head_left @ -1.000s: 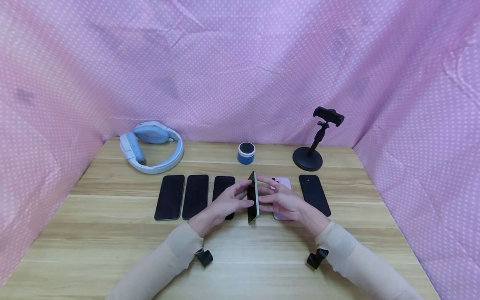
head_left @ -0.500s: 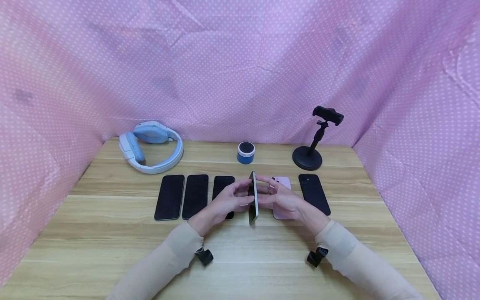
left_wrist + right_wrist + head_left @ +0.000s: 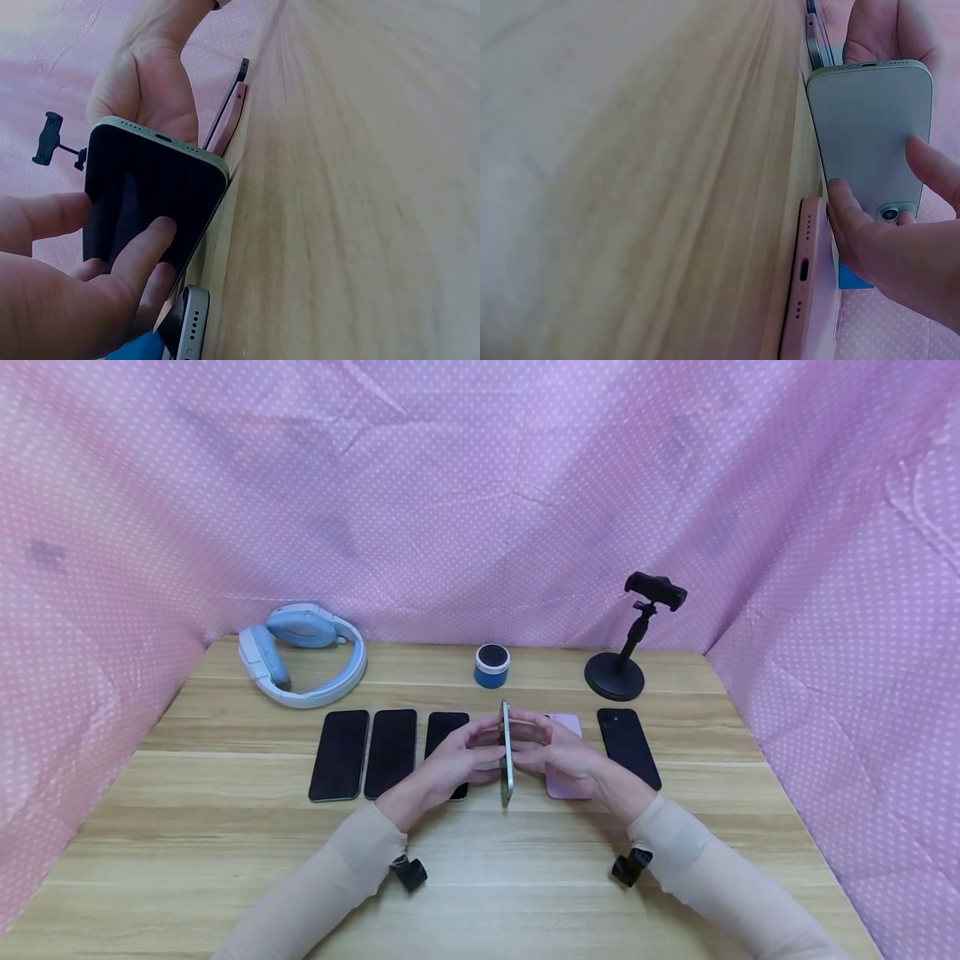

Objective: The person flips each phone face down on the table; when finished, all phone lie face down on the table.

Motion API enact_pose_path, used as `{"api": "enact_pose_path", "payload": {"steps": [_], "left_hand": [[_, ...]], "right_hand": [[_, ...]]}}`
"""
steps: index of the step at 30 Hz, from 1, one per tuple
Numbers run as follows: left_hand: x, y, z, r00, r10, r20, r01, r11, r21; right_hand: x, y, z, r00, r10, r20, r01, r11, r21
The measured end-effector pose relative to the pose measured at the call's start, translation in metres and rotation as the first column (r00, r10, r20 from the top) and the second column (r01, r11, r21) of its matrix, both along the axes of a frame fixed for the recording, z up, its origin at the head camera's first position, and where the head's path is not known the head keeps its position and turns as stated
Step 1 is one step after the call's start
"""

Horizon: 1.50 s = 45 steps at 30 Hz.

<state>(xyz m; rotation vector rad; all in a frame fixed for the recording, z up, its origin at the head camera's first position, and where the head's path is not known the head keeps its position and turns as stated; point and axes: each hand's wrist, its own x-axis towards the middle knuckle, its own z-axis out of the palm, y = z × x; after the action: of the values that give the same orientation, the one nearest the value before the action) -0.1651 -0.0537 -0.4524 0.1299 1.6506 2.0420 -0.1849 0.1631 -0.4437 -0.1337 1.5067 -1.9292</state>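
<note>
Edge-on between my two hands stands a smartphone [image 3: 507, 781] with a pale metal frame. In the left wrist view its dark screen [image 3: 161, 176] faces my left hand [image 3: 456, 758], whose spread fingertips lie against it. Its pale back [image 3: 870, 112] shows in the right wrist view, with a camera bump at the far end. Spread fingers of my right hand [image 3: 573, 754] touch that back. Whether the phone's lower edge meets the table I cannot tell. Under my right hand lies a pink phone [image 3: 566, 787]; a dark phone [image 3: 448, 723] lies partly hidden behind my left hand.
Two more dark phones [image 3: 340, 756] [image 3: 392, 752] lie to the left, and a black phone [image 3: 630, 749] to the right. Along the back stand pale blue headphones [image 3: 318, 693], a small blue round speaker [image 3: 492, 668] and a black phone stand [image 3: 617, 675]. Pink dotted cloth [image 3: 480, 527] surrounds the wooden table.
The phone between my hands has turned from slightly showing its screen to almost exactly edge-on. My right hand's fingers have shifted slightly left with it; the other things have not moved.
</note>
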Motion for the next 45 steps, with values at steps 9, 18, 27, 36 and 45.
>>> {"api": "enact_pose_path", "payload": {"steps": [9,18,27,36,45], "left_hand": [[-0.005,-0.001,-0.002,1.0,-0.009,0.004,0.009,0.999,0.031],[-0.008,-0.004,0.001,0.999,-0.022,0.032,0.02,0.998,0.065],[-0.01,-0.01,0.003,0.999,-0.039,0.009,0.038,0.998,0.052],[-0.015,-0.011,0.002,0.999,-0.041,-0.015,0.041,0.998,-0.047],[-0.015,-0.021,-0.001,0.998,-0.048,-0.04,0.04,0.982,-0.184]], "right_hand": [[-0.004,-0.001,0.001,0.997,0.022,-0.077,-0.015,0.996,0.09],[-0.01,-0.003,0.003,0.991,0.049,-0.123,-0.029,0.987,0.158],[-0.013,-0.004,0.002,0.976,0.092,-0.199,-0.044,0.971,0.234],[-0.015,-0.001,0.002,0.918,0.165,-0.362,0.016,0.893,0.449],[-0.017,-0.005,-0.002,0.877,0.272,-0.396,-0.015,0.839,0.544]]}}
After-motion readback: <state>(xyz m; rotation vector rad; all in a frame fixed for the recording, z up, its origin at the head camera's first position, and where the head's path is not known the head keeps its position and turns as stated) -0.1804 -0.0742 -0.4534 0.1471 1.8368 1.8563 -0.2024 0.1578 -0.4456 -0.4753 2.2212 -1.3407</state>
